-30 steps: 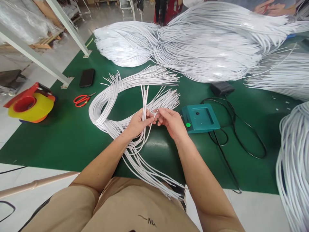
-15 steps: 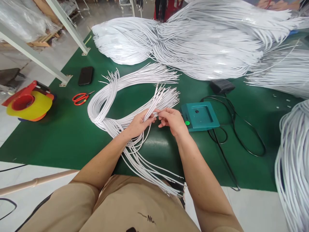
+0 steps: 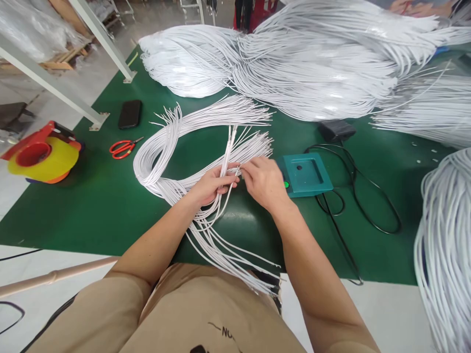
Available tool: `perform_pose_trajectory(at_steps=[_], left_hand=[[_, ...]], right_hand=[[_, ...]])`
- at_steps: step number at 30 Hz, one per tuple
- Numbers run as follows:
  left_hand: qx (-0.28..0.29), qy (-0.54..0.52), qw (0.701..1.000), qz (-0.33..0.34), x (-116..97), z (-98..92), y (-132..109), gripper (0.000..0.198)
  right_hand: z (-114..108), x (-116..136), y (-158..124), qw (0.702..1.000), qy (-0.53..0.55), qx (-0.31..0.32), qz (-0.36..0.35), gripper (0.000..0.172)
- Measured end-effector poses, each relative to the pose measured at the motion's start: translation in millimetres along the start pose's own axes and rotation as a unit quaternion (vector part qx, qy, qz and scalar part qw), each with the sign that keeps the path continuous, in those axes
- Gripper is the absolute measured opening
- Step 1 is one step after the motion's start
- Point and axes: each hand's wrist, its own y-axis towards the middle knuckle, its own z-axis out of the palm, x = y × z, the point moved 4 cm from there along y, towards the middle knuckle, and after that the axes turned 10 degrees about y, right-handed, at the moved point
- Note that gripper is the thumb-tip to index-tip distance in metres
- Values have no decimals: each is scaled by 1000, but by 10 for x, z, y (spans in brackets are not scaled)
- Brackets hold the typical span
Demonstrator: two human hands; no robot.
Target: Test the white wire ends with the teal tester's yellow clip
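Several white wires (image 3: pixel 227 149) stand up through the closed fingers of my left hand (image 3: pixel 213 185). One of these wires angles away toward my right hand (image 3: pixel 263 179), whose thumb and forefinger pinch its tip at the left hand's fingertips. Under and beyond my hands lies a looped bundle of white wires (image 3: pixel 147 169), with ends fanned out to the right. More loose wire ends (image 3: pixel 253 279) trail down to the table's front edge. Just right of my right hand sits a teal device (image 3: pixel 326 186) with a recessed tray and a green button.
Large white wire bundles (image 3: pixel 312 78) fill the back of the green table (image 3: pixel 91 211), and another bundle (image 3: pixel 447 245) hangs at the right. Red-handled snips (image 3: pixel 121 149), a black phone (image 3: pixel 130 114) and a tape dispenser (image 3: pixel 44 154) lie left. Black cable (image 3: pixel 353 181) curls beside the device.
The wires in my left hand have swung more upright and slightly left. My right hand has turned palm down, its fingers closing at the wire tip.
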Motion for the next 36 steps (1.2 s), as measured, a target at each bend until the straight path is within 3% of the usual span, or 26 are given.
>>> perform_pose_trajectory(at_steps=[3, 8, 23, 26, 30, 36], left_hand=[[-17, 85, 995, 43, 33, 5, 33, 55], [-29, 210, 973, 89, 81, -2, 73, 55], [-68, 362, 927, 66, 112, 49, 89, 49], [-59, 351, 932, 69, 113, 47, 90, 50], [-40, 328, 942, 63, 109, 22, 95, 50], [-27, 277, 958, 64, 76, -28, 61, 46]], right_hand=[[-112, -140, -11, 997, -65, 25, 30, 16], [-118, -308, -40, 992, -53, 114, 23, 13], [-86, -371, 7, 991, -48, 118, 38, 22], [-144, -356, -68, 994, -73, 69, 40, 23], [-217, -463, -230, 981, -142, -50, 124, 43], [-197, -525, -276, 978, -131, -73, 147, 43]])
